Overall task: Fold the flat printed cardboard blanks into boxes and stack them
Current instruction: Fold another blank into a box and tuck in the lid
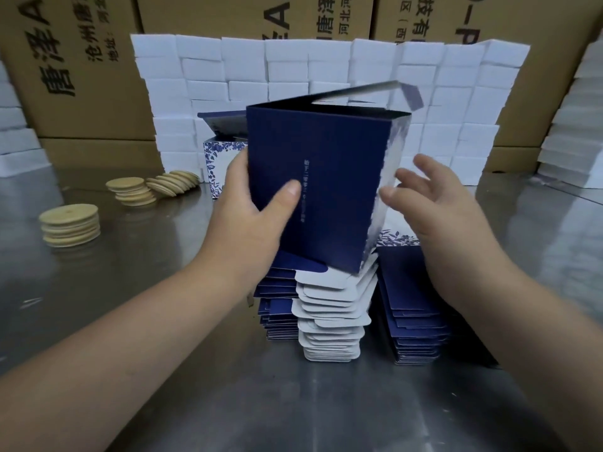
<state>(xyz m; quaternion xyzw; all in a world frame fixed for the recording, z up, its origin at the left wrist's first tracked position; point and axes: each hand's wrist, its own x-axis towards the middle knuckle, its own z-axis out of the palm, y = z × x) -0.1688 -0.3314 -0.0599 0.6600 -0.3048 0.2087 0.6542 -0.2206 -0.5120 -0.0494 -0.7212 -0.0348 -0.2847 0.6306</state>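
Note:
A dark blue printed box [326, 177], popped into a square tube with its top flaps standing open, hangs above the stack of flat blanks [329, 321]. My left hand [254, 207] grips its left side, thumb across the front panel. My right hand [434, 203] is open beside the box's right wall, fingertips close to it; contact cannot be told. A second pile of flat blue blanks [414, 311] lies to the right. A folded blue-and-white floral box [222, 164] stands behind, partly hidden.
A wall of small white boxes [326, 66] lines the back of the steel table [228, 402], with brown shipping cartons [81, 76] behind. Stacks of round beige discs [70, 225] sit at the left. More white boxes rise at the far right [574, 125].

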